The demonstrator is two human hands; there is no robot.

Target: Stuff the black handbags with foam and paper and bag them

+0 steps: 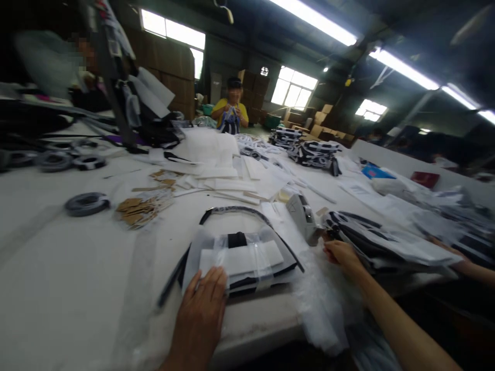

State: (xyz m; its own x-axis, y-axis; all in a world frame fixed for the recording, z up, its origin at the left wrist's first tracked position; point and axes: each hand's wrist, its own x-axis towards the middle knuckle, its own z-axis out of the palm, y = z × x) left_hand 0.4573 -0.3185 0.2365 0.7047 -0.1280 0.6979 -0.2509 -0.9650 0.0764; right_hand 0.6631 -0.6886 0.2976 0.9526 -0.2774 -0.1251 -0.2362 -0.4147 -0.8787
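Note:
A bag wrapped in clear plastic (251,257), with a dark curved handle and white sheets on its front, lies at the table's near edge. My left hand (204,296) rests flat on its lower left corner, fingers stretched out. Farther right, my right hand (340,253) has its fingers closed at the top of crumpled clear plastic film (320,304), which hangs over the edge. Just beyond that hand stands a grey and white tape dispenser (301,214). Another dark bag (359,234) under white sheets lies right beside it.
Brown tags (135,208) and a grey roll (87,204) lie on the white table (104,252). White foam strips (224,185) and stacked striped bundles (315,153) are farther back. A person in yellow (234,108) is across the table. Another person's arm (467,263) reaches in from the right.

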